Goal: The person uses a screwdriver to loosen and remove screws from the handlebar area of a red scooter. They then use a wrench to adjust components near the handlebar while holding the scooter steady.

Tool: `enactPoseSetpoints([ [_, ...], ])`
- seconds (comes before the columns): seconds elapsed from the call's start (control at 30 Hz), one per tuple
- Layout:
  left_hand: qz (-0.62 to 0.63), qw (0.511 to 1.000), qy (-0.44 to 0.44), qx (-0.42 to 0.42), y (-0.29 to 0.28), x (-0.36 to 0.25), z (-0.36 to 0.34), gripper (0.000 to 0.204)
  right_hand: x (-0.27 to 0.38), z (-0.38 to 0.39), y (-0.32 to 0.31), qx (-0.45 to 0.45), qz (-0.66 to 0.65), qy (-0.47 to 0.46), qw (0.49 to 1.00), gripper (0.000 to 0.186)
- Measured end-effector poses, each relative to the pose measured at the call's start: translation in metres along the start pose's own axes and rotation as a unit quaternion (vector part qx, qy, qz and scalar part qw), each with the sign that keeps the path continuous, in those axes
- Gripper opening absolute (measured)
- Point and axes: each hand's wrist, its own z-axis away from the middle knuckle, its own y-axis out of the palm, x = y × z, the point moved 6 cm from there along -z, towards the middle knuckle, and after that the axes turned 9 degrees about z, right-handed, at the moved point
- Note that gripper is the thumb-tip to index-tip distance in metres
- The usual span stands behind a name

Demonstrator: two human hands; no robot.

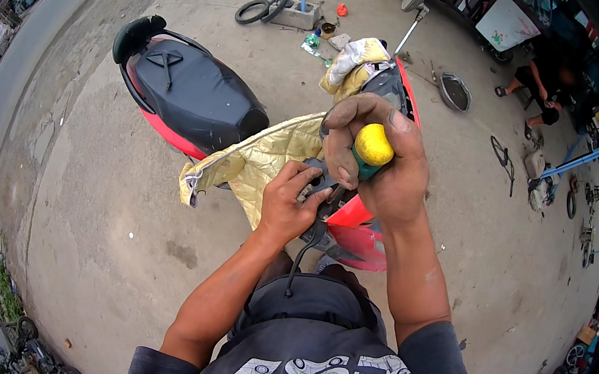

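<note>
Left of centre: one smooth black scooter seat point(202, 93), one dark T-shaped piece point(167, 64) on top. Upper centre-left: two rubber tyres point(266, 11). Centre: wrinkled yellow quilted cover point(242, 160); left hand point(290, 199), fingers bent against dark part point(325, 177), whether gripping cannot tell. Right of centre: right hand point(387, 165) closed around one tool handle point(375, 146), rounded, speckled yellow end, green below.
</note>
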Motion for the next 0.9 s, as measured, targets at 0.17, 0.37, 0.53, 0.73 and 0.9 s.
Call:
enactPoseSetpoints([
  [0.17,0.005,1.0,0.006,-0.01,0.001,0.0,0.0,0.035,0.004,0.003,0.0,-0.135,0.101,-0.04,0.985,0.052],
  [0.37,0.002,1.0,-0.004,-0.008,0.0,0.0,0.001,0.037,-0.005,0.003,-0.01,-0.084,0.02,0.06,0.994,0.054],
  [0.53,0.01,1.0,0.003,-0.007,0.001,0.001,0.001,0.036,-0.006,0.002,-0.009,-0.013,-0.018,-0.066,0.998,0.057],
  [0.73,-0.002,1.0,0.001,-0.006,0.0,0.001,0.001,0.036,0.002,0.006,-0.003,-0.06,0.038,0.044,0.997,0.054],
  [0.9,0.001,1.0,0.003,-0.004,0.002,0.003,0.001,0.037,-0.004,0.007,-0.006,-0.036,-0.073,-0.039,0.996,0.057],
])
